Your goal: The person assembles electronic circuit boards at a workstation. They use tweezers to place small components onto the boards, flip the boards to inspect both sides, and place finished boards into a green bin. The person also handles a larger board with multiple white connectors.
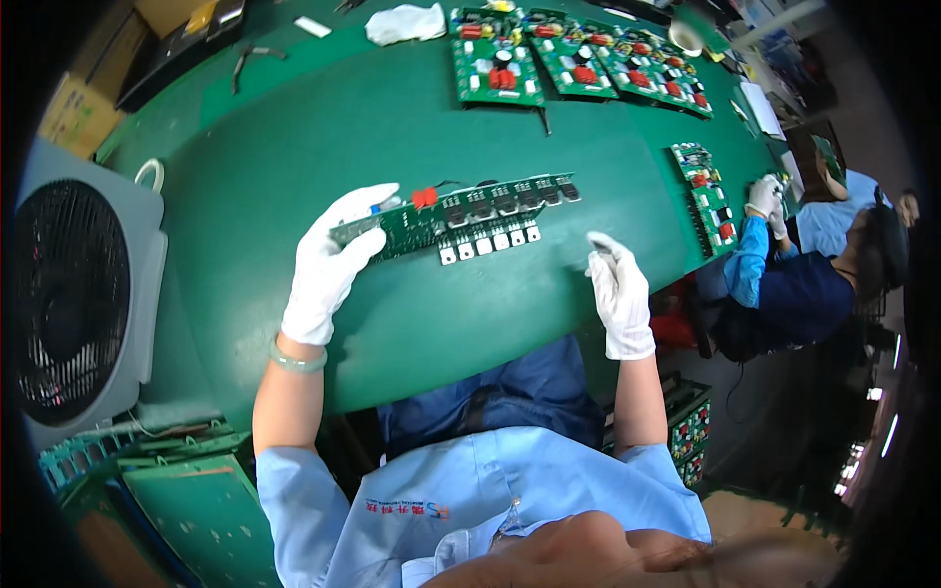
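Note:
My left hand, in a white glove, grips a green circuit board by its left end. The board is tilted nearly on edge above the bench. Along it sit red parts and a row of black components, and several silver-faced tabs stick out below its lower edge. Apart from the board, to its right, my gloved right hand hovers with fingers stretched upward and a little blurred. Nothing shows in it.
Several populated circuit boards stand at the back of the green bench, with another board at the right. Pliers and a white cloth lie at the back. A grey fan borders the left; a co-worker sits at the right.

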Available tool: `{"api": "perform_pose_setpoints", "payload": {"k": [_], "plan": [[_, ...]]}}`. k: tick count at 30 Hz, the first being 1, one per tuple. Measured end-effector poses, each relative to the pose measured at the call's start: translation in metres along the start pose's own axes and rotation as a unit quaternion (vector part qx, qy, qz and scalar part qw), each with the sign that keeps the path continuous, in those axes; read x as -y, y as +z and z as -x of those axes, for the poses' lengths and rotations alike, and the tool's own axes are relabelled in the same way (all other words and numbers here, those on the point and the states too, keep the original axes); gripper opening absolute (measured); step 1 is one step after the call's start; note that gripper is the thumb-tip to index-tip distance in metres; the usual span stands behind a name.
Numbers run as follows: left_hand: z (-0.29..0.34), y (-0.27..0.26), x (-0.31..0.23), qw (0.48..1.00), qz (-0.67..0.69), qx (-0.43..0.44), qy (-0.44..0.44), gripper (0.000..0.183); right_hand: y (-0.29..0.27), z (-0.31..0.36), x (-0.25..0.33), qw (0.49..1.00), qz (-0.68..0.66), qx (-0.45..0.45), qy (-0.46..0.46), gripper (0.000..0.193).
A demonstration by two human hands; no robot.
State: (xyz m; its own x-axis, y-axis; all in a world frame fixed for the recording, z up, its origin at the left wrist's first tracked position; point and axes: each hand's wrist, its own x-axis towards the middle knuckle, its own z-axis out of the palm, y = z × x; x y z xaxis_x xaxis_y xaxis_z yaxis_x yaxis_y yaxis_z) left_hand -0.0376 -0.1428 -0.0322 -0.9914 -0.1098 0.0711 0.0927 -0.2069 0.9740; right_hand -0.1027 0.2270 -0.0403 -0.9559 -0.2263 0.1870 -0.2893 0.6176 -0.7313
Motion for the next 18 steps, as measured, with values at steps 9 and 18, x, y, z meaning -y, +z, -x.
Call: {"api": "perform_pose_setpoints", "payload": {"k": [9,18], "plan": [[-0.003,0.003,0.004,0.999,0.028,-0.023,-0.015,0.048,0.024,-0.011,0.027,0.909,0.147,0.163,-0.354,0.027],[-0.015,0.002,0.021,0.988,-0.045,-0.129,0.073,0.078,0.059,-0.003,0.022,0.920,0.138,0.094,-0.355,0.026]]}}
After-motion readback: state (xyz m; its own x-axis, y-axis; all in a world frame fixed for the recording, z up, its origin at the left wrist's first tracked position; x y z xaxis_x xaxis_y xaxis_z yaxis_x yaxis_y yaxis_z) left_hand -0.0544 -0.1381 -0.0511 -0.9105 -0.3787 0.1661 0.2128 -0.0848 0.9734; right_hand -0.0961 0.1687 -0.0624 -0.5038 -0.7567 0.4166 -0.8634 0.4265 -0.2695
